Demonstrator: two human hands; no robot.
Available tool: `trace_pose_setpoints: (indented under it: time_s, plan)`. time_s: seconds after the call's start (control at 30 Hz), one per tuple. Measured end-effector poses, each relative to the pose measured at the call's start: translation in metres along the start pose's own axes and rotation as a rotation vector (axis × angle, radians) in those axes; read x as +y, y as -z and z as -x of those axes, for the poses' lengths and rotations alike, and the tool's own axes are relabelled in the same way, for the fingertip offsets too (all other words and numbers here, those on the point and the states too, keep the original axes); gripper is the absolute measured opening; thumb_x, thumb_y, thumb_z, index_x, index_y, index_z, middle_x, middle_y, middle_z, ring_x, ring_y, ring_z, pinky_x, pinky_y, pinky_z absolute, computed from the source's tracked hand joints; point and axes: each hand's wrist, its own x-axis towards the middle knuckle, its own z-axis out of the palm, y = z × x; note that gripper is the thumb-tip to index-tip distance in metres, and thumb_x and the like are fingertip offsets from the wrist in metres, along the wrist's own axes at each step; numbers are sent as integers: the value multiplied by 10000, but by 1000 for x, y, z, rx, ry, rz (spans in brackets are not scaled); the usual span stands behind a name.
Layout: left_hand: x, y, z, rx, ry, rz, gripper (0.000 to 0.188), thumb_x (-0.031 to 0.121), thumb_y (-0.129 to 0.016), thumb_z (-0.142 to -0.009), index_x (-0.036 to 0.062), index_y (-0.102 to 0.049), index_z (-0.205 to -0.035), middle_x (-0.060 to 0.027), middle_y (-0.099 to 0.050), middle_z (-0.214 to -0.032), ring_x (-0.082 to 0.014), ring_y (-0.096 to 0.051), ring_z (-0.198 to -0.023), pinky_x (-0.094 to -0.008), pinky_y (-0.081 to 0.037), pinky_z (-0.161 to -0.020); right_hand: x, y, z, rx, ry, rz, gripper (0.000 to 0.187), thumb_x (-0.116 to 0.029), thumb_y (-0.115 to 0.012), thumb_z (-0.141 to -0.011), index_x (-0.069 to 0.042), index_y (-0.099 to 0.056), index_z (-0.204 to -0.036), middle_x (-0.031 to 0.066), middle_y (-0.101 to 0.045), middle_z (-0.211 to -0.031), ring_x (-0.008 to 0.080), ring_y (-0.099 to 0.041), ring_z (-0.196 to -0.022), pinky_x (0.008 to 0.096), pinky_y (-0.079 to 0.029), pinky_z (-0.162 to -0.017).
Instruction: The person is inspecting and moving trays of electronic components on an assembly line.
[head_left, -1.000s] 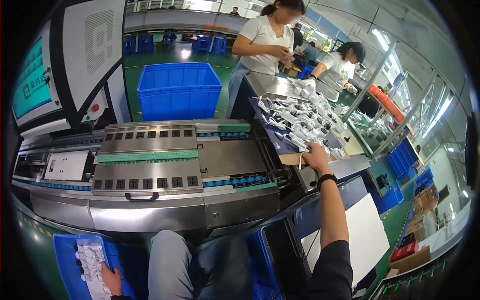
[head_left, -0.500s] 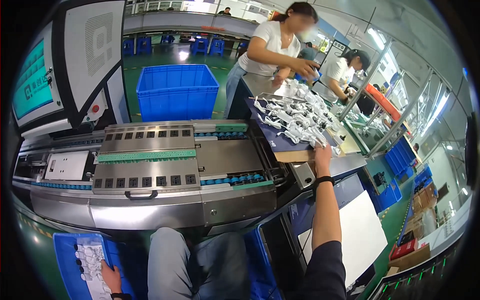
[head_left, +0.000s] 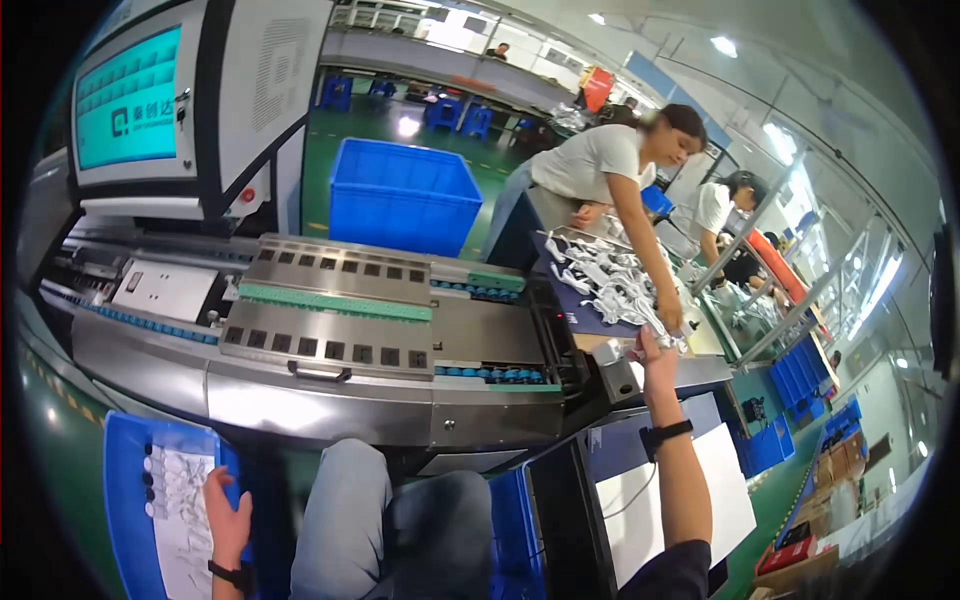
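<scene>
My left hand [head_left: 228, 512] is open, thumb apart from the fingers, over the right side of a blue bin [head_left: 130, 520]. White corded pieces [head_left: 182, 490] with black ends lie in a row on white sheeting inside it. At the right, my right hand [head_left: 655, 362] reaches to the near edge of a heap of white corded adapters [head_left: 605, 280]. Its fingers look closed on one white piece, partly hidden. A co-worker's hand [head_left: 668, 305] reaches down to the same spot, just beyond my fingertips.
Ahead lies a metal conveyor machine with a socket plate [head_left: 325, 345] and green strips. A screen cabinet [head_left: 130, 105] stands at the left, and a large blue crate [head_left: 405, 200] behind the conveyor. A white board [head_left: 690, 490] lies under my right forearm. Another person works farther back.
My left hand has lifted off the white pieces and opened. The co-worker has bent forward and stretched an arm down to the heap beside my right hand. The view has turned left.
</scene>
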Motion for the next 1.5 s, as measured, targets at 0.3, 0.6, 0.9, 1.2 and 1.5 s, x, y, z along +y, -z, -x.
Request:
trace_pose_setpoints:
  time_s: [0.3,0.6,0.9,1.2,1.5]
  plan:
    - [188,-32,-12,-573,-654,372,918,412,-809,-821,10,-358,-1511,-216,-418,-1484,-377,-395,-1375,-443,-335,-1139,-68,-105,228,-889,-364,-82,219,-142,-698,-926,-5,-615,-1075,44,-654,-822,125,-603,-725,271,-506,-688]
    - [170,-140,95,-1476,119,1392,967,293,-780,-868,121,-176,-1603,-85,-485,-1435,-207,-482,-1318,-373,-408,-1078,21,-113,295,-1444,-706,-199,586,-322,-656,-976,-15,-496,-1448,167,-552,-1440,348,-549,-1293,426,-415,-1104]
    - [181,-147,115,-1423,600,1632,1015,282,-793,-856,165,-111,-1598,-72,-491,-1406,-186,-545,-1223,-329,-612,-816,28,-126,285,-1081,-694,-4,416,-309,-642,-991,-75,-565,-1326,104,-649,-1187,299,-647,-1020,415,-538,-883]
    - [188,-128,99,-1290,605,1613,904,246,-786,-876,164,-206,-1565,-48,-529,-1289,-161,-571,-1152,-317,-597,-809,5,-148,295,-1005,-463,111,460,-88,-699,-895,-1,-527,-1314,137,-672,-1129,183,-661,-891,299,-525,-776]
    - [165,-146,69,-752,487,1305,682,197,-715,-949,132,-338,-1513,-58,-545,-1291,-151,-553,-1174,-351,-535,-901,6,-150,302,-1183,37,406,641,-151,-734,-869,-14,-447,-1426,195,-620,-1231,297,-647,-1084,398,-525,-911]
